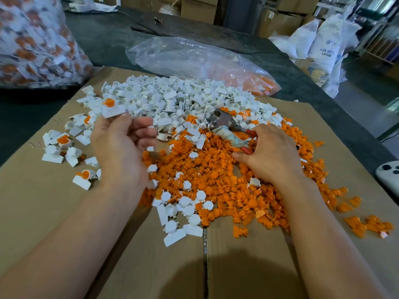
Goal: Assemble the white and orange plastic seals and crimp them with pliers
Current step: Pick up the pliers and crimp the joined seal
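Many parts (pixel 216 169) under R hand (pixel 274 152)'s pliers (pixel 218 120); L hand (pixel 121 143) pinches seal (pixel 112 107).

the left hand (pixel 123 145) pinches a white seal (pixel 112 108) with an orange insert at the left edge of the white pile (pixel 172 98). the right hand (pixel 272 152) grips the red handles of the pliers (pixel 224 126), their head over the spot where white parts meet the orange pile (pixel 216 175). both piles lie on cardboard (pixel 54 201), with a full bag (pixel 32 44) at far left.
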`<state>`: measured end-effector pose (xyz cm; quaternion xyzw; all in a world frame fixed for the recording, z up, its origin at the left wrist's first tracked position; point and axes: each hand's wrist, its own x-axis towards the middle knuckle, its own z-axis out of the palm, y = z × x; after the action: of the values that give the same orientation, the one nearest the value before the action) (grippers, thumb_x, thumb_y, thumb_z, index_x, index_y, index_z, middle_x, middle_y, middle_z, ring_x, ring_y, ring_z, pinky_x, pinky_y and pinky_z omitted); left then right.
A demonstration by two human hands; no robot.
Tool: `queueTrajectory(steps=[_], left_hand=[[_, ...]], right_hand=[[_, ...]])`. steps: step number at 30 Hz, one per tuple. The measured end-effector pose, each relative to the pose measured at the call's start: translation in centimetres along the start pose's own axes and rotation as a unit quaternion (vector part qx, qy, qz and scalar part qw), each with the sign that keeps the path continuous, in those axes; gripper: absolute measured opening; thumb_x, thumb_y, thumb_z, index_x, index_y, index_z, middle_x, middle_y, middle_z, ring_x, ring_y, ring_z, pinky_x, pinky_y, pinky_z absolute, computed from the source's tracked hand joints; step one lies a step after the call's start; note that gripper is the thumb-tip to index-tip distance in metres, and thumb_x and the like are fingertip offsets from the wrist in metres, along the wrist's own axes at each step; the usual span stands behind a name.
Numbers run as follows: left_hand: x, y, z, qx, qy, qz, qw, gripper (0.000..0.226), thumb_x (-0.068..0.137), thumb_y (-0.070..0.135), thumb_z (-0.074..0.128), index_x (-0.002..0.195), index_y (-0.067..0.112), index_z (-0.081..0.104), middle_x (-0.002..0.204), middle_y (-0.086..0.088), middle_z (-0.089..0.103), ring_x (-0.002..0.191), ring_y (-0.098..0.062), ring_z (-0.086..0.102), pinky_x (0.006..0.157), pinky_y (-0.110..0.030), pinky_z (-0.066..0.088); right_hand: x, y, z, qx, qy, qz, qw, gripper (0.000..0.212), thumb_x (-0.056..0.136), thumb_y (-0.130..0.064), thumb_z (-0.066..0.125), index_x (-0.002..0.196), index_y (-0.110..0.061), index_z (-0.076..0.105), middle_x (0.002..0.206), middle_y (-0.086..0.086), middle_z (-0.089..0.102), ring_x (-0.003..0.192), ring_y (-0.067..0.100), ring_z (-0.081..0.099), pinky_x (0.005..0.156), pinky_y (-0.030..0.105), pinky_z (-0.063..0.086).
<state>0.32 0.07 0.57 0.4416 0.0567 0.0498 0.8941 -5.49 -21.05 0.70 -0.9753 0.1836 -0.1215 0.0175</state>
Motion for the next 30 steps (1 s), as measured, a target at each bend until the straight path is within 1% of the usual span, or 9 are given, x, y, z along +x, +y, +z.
queueTrajectory(steps=[6, 9, 12, 15, 17, 21, 23, 25, 30], left_hand=[[0.8, 0.1, -0.6, -0.08, 0.099, -0.003, 0.992, 0.014, 0.096, 0.005, 0.031, 0.095, 0.015, 0.041, 0.054, -0.002, 0.064, 0.044, -0.012, 0.054, 0.042, -0.019, 0.04], [1.1, 0.2, -0.6, -0.085, 0.121, -0.001, 0.989, 0.012, 0.095, 0.005, 0.031, 0.101, 0.012, 0.038, 0.059, -0.004, 0.064, 0.042, -0.012, 0.052, 0.041, -0.019, 0.038], [0.9, 0.1, -0.5, -0.044, 0.102, -0.012, 0.994, 0.012, 0.094, 0.004, 0.036, 0.098, 0.013, 0.041, 0.065, -0.005, 0.063, 0.042, -0.012, 0.053, 0.041, -0.019, 0.039], [0.8, 0.0, -0.3, 0.088, 0.033, -0.027, 0.995, 0.015, 0.091, 0.001, 0.044, 0.091, 0.015, 0.048, 0.067, -0.004, 0.063, 0.044, -0.01, 0.055, 0.038, -0.018, 0.04], [0.8, -0.3, -0.2, 0.217, -0.023, -0.013, 0.976, 0.018, 0.088, 0.001, 0.052, 0.084, 0.018, 0.055, 0.072, -0.004, 0.064, 0.047, -0.006, 0.057, 0.039, -0.016, 0.042], [0.5, -0.9, -0.4, 0.43, -0.11, 0.099, 0.891, 0.017, 0.084, 0.007, 0.061, 0.08, 0.024, 0.064, 0.073, 0.006, 0.06, 0.059, 0.001, 0.054, 0.054, -0.016, 0.046], [0.3, -1.1, -0.4, 0.486, -0.128, 0.123, 0.856, 0.013, 0.084, 0.01, 0.063, 0.082, 0.023, 0.064, 0.075, 0.012, 0.059, 0.065, -0.003, 0.056, 0.061, -0.027, 0.052], [0.4, -1.2, -0.4, 0.526, -0.126, 0.14, 0.83, 0.015, 0.084, 0.011, 0.064, 0.084, 0.026, 0.062, 0.081, 0.011, 0.058, 0.069, -0.013, 0.058, 0.065, -0.037, 0.055], [1.0, -1.3, -0.6, 0.572, -0.123, 0.168, 0.794, 0.013, 0.082, 0.013, 0.067, 0.088, 0.024, 0.065, 0.089, 0.004, 0.057, 0.075, -0.007, 0.052, 0.059, -0.018, 0.037]], right_hand=[[0.3, 0.4, 0.2, -0.013, -0.016, 0.011, 1.0, 0.071, 0.072, -0.059, 0.065, 0.124, -0.014, 0.048, 0.119, 0.007, 0.053, 0.112, 0.025, 0.047, 0.091, 0.037, 0.037], [0.3, 0.5, 0.1, -0.02, -0.019, 0.012, 1.0, 0.071, 0.071, -0.061, 0.064, 0.122, -0.014, 0.049, 0.117, 0.007, 0.054, 0.111, 0.025, 0.048, 0.09, 0.038, 0.038], [0.4, 0.7, 0.1, -0.019, -0.028, 0.013, 0.999, 0.073, 0.069, -0.064, 0.063, 0.121, -0.015, 0.05, 0.115, 0.007, 0.054, 0.109, 0.026, 0.049, 0.09, 0.038, 0.037], [0.4, 0.9, 0.1, -0.012, -0.048, 0.016, 0.999, 0.08, 0.067, -0.068, 0.062, 0.127, -0.016, 0.048, 0.122, 0.008, 0.052, 0.115, 0.026, 0.046, 0.096, 0.038, 0.034], [0.4, 1.0, 0.2, -0.003, -0.058, 0.02, 0.998, 0.084, 0.065, -0.07, 0.06, 0.129, -0.017, 0.047, 0.126, 0.008, 0.05, 0.118, 0.027, 0.045, 0.098, 0.038, 0.032], [0.6, 0.9, 0.3, -0.006, -0.059, 0.023, 0.998, 0.087, 0.063, -0.074, 0.056, 0.13, -0.018, 0.046, 0.127, 0.009, 0.049, 0.119, 0.027, 0.043, 0.099, 0.039, 0.031], [0.6, 0.9, 0.4, -0.009, -0.059, 0.022, 0.998, 0.089, 0.063, -0.075, 0.055, 0.131, -0.018, 0.045, 0.128, 0.009, 0.048, 0.12, 0.027, 0.042, 0.1, 0.039, 0.03], [0.5, 0.8, 0.5, 0.001, -0.068, 0.02, 0.998, 0.089, 0.063, -0.074, 0.056, 0.133, -0.019, 0.043, 0.127, 0.009, 0.046, 0.12, 0.026, 0.04, 0.101, 0.039, 0.029], [0.4, 0.6, 0.6, 0.055, -0.082, 0.019, 0.995, 0.089, 0.064, -0.069, 0.061, 0.136, -0.021, 0.04, 0.127, 0.008, 0.041, 0.122, 0.025, 0.038, 0.1, 0.039, 0.033]])
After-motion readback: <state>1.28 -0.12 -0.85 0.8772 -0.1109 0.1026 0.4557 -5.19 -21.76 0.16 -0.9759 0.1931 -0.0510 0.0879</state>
